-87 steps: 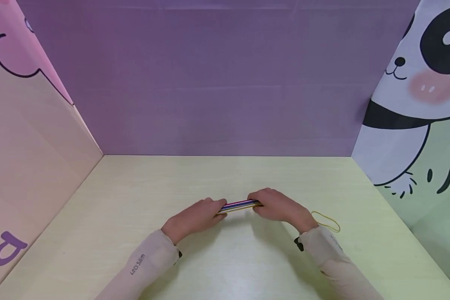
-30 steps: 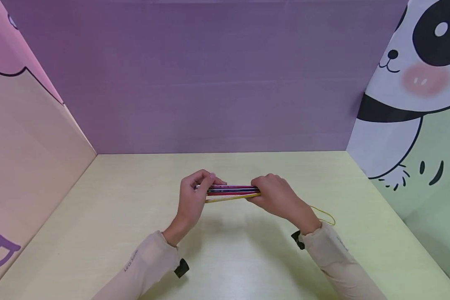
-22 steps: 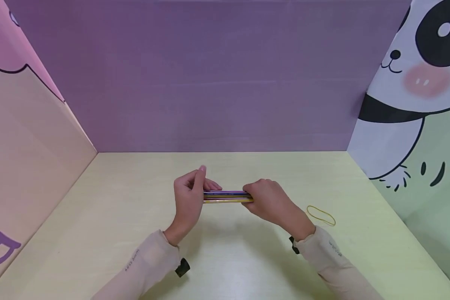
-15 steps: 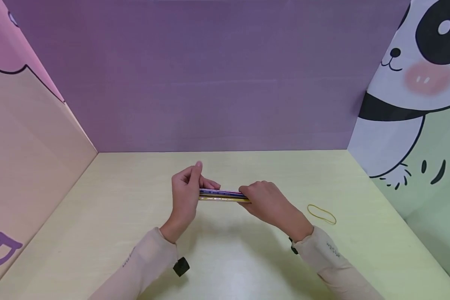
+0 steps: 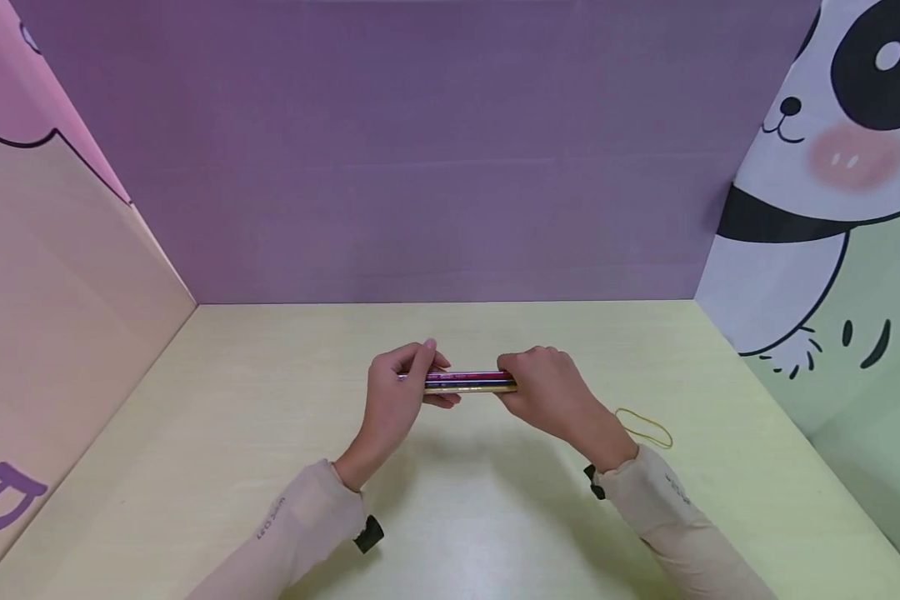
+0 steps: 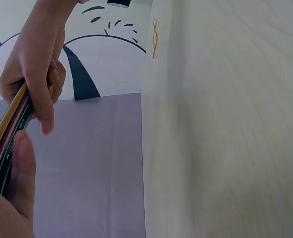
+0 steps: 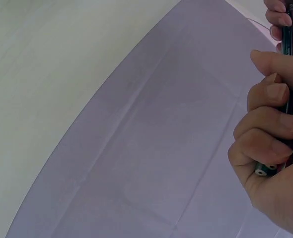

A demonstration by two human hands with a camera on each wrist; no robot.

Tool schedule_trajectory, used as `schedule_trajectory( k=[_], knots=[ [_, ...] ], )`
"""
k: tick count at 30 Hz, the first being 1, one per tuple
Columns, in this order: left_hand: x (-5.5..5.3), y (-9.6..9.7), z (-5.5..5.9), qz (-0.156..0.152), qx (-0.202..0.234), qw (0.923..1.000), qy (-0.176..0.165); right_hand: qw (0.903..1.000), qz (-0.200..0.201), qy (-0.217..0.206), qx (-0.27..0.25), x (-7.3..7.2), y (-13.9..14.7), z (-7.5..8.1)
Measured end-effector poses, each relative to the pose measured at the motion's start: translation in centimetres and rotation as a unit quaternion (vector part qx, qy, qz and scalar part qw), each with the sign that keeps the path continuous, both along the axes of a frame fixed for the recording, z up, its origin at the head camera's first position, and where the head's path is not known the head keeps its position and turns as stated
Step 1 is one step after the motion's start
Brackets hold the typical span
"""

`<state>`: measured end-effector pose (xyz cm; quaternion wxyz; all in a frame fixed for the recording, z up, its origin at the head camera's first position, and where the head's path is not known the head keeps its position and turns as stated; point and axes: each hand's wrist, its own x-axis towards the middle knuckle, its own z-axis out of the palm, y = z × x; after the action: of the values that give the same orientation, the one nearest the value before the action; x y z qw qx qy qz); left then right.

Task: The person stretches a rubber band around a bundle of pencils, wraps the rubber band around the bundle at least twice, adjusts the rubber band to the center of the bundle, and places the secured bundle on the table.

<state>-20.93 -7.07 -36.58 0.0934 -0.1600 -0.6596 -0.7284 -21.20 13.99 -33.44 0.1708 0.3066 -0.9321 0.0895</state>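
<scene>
A bundle of several pencils (image 5: 468,382), yellow, dark and red, is held level above the table between the two hands. My left hand (image 5: 393,396) holds its left end, thumb on the near side and fingertips showing beyond. In the left wrist view, the left thumb (image 6: 23,166) lies along a dark pencil (image 6: 6,166). Around the other end, my right hand (image 5: 547,387) curls its fingers. Pencil ends (image 7: 263,169) poke out below the curled right fingers (image 7: 263,124) in the right wrist view. A yellow rubber band (image 5: 643,427) lies on the table by the right wrist.
The pale wooden table (image 5: 270,375) meets a purple back wall (image 5: 450,167). A pinkish left panel (image 5: 60,275) and a panda-printed right panel (image 5: 832,275) enclose it. Small dark devices (image 5: 370,534) sit at the cuffs.
My left hand has turned from back-up to thumb-up on the pencils. Over the last half second both hands and the bundle shift right and slightly away. The rubber band stays on the table.
</scene>
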Motion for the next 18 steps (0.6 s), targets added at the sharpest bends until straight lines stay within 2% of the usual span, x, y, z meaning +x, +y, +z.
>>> schedule_trajectory(
  k=[4, 6, 8, 10, 12, 16, 18],
  knots=[
    [0.3, 0.1, 0.1, 0.019, 0.017, 0.9992, 0.029, 0.9988, 0.03, -0.024, -0.031, 0.2, 0.0, 0.5],
    [0.5, 0.1, 0.5, 0.025, 0.019, 0.9987, 0.04, 0.994, 0.046, -0.07, -0.071, 0.3, 0.4, 1.2],
    [0.6, 0.1, 0.9, 0.028, 0.021, 0.9982, 0.049, 0.9792, 0.058, -0.14, -0.135, 0.5, 0.9, 1.9],
    [0.8, 0.2, 1.2, 0.035, 0.024, 0.9974, 0.059, 0.9539, 0.07, -0.205, -0.207, 0.4, 1.4, 2.4],
    [1.3, 0.3, 1.8, 0.046, 0.026, 0.9968, 0.059, 0.9219, 0.079, -0.255, -0.281, 0.1, 1.7, 2.3],
    [1.7, 0.6, 1.6, 0.066, 0.026, 0.9947, 0.074, 0.8658, 0.065, -0.284, -0.407, -0.6, 1.1, 1.1],
    [1.9, 0.6, 1.5, 0.069, 0.02, 0.9942, 0.08, 0.8437, 0.055, -0.297, -0.444, -0.7, 0.7, 0.7]
  ],
)
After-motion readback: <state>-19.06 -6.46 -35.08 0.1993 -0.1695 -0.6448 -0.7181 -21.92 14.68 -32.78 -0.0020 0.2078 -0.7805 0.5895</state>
